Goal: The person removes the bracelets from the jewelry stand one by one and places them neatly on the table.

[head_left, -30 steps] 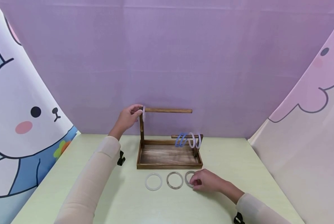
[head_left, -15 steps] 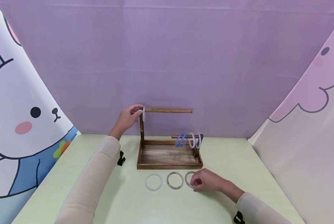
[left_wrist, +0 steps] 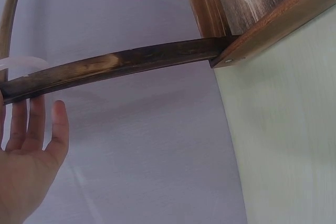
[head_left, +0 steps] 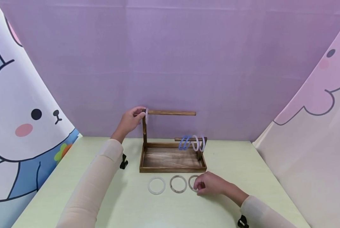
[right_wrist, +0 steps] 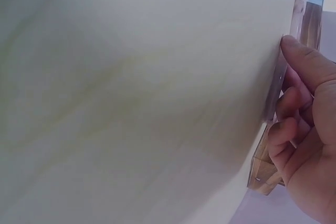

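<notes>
In the head view my left hand [head_left: 129,122] grips the top of the tall post [head_left: 144,131] of a dark wooden bangle stand, with several fingers visible behind that post [left_wrist: 121,65] in the left wrist view. A pale lilac bangle [head_left: 146,116] hangs on the upper bar [head_left: 171,112], right beside those fingertips. Lower right, my right hand [head_left: 212,184] pinches the near right side of a grey bangle [head_left: 189,182] lying on the table; the fingers hide part of its ring. Thumb and curled fingers meet at the bangle's edge [right_wrist: 277,80] in the right wrist view.
Left of the grey bangle lie a brownish bangle [head_left: 170,184] and a whitish one [head_left: 148,186]. The stand's tray rim [head_left: 172,170] is just behind them. On the lower bar [head_left: 176,139] hang blue bangles [head_left: 180,144] and pale lilac ones [head_left: 203,144]. A purple backdrop [head_left: 170,63] stands behind.
Hardly anything differs: my right hand has shifted very slightly right at the grey bangle. My left hand and the stand stay where they were.
</notes>
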The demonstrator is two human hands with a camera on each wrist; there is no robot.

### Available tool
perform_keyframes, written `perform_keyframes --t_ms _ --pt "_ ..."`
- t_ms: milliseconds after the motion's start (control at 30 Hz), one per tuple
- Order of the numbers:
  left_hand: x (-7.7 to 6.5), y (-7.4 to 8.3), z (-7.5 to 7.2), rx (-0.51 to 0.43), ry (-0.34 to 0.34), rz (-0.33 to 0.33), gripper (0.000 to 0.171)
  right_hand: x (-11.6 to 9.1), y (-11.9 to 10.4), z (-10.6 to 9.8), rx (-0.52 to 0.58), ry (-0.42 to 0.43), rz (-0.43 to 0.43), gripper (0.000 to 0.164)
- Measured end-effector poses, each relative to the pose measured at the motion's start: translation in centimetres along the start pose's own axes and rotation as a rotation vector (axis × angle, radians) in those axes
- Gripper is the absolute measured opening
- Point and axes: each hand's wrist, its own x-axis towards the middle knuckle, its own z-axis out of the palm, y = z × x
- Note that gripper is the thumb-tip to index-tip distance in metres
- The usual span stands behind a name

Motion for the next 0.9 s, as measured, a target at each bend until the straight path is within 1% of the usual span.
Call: perform_keyframes --t_ms 167,333,433,500,667,900 --pt "-0.1 0.1 0.1 -0.001 0.001 -0.010 0.038 0.0 -0.2 -0.1 0.019 -0.004 -0.010 0.014" --pt "-0.1 0.2 0.2 0.002 -0.001 -0.014 0.038 0.1 -0.4 -0.4 0.000 0.003 -0.029 0.013" --pt "-0.1 0.2 0.2 -0.001 0.001 -0.011 0.038 0.3 -0.6 -0.8 -0.018 0.020 -0.026 0.010" --pt "-0.1 0.2 0.2 -0.004 0.003 -0.008 0.038 0.5 -0.8 -1.1 -0.026 0.036 -0.040 0.009" --pt "0.0 0.1 0.3 -0.010 0.003 -0.005 0.038 1.0 -1.2 -1.8 -0.021 0.061 -0.059 0.010" --pt "0.1 0.0 0.4 -0.012 0.006 -0.008 0.038 2.1 -1.8 -2.1 -0.024 0.091 -0.084 0.008"
